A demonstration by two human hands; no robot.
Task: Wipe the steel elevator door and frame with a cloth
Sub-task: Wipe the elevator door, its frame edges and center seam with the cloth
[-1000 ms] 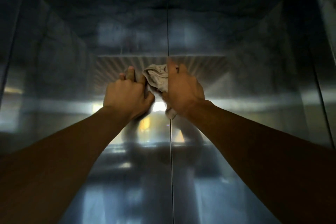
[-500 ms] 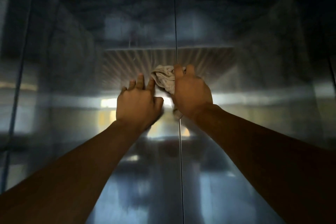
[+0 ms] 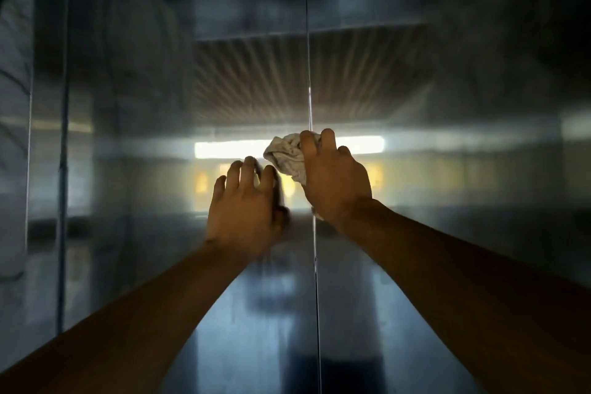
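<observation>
Both forearms reached up from the six o'clock edge toward the middle of the view, converging on the steel elevator door (image 3: 399, 265). Nearest the centre seam (image 3: 315, 265), the left hand (image 3: 246, 205) lay against the left door panel with its fingers spread and only slightly bent, holding nothing; it was blurred, so how firmly it pressed could not be told, though it probably served as a brace. At about two o'clock from it, just beside it and straddling the seam, the right hand (image 3: 332, 182) gripped a crumpled pale cloth (image 3: 286, 155), its fingers curled over the top of the wad so that the bulk bulged out toward ten o'clock against the metal. Bunching the cloth that way likely gave a firm pad for rubbing. Beyond the hands, the polished door reflected a bright strip light and a ribbed ceiling toward twelve o'clock. At nine o'clock stood the frame (image 3: 48, 137), apparently not yet reached by the cloth.
</observation>
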